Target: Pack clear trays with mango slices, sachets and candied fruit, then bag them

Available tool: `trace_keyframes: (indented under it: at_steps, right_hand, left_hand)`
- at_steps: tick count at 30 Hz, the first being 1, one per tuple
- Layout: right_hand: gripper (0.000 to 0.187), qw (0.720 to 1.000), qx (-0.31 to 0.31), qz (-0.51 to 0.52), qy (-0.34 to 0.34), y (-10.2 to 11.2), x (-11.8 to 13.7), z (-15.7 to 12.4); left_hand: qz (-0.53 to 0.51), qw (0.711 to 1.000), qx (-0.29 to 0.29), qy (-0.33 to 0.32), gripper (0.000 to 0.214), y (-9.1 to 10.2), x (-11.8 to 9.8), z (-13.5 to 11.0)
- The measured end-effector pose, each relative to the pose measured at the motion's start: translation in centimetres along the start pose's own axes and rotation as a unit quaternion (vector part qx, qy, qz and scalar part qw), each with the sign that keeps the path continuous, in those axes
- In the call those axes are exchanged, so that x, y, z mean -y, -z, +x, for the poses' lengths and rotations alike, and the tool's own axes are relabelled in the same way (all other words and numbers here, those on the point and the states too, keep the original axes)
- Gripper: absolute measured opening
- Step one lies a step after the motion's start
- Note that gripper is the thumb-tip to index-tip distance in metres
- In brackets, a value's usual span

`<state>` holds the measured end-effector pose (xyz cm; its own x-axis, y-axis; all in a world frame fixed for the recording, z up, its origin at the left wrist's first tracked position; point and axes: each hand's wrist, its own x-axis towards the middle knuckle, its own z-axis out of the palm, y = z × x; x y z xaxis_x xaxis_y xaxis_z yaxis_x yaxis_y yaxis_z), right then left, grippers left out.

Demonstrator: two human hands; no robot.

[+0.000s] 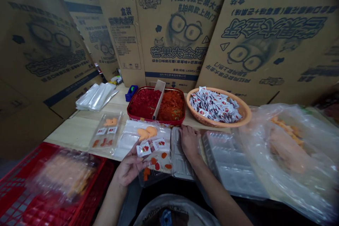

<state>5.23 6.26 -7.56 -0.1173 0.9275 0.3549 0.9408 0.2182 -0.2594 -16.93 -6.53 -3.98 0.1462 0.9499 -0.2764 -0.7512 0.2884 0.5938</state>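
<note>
A clear plastic blister tray [156, 171] of orange candies [164, 155] and red-and-white sachets [143, 149] is being held over the desk [79, 130]'s front edge by the left hand [129, 167]'s spread fingers [139, 162], while the right hand [189, 141] is being rested, fingers parted, on a clear plastic tray stack [180, 157].

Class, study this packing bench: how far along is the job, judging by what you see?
Done: one filled clear tray lies on the bench. In hand: the left hand is at a second tray with sachets. Left: stacked empty trays, a red tin of diced pieces and a full basket of sachets.
</note>
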Motion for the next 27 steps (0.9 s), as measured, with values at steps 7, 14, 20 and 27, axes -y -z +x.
trace_keyframes:
  at_steps: [7,14,20,27]
  right_hand:
    - [0.031,1.0,-0.014,0.02,-0.006,-0.2,-0.3,-0.2]
    - [0.035,0.999,-0.02,-0.017,-0.033,-0.6,-0.4,0.1]
    - [0.043,0.998,-0.028,-0.056,-0.026,-0.3,-0.2,-0.3]
    - [0.041,0.996,-0.012,-0.044,-0.08,0.4,0.0,-0.2]
  left_hand:
    - [0.013,1.0,0.01,-0.009,0.077,0.8,0.2,-0.2]
    - [0.003,1.0,0.0,-0.008,0.077,0.7,0.4,-0.4]
    - [0.0,1.0,-0.007,-0.012,0.077,0.8,0.7,-0.5]
    - [0.006,1.0,0.02,-0.004,0.077,1.0,0.8,-0.3]
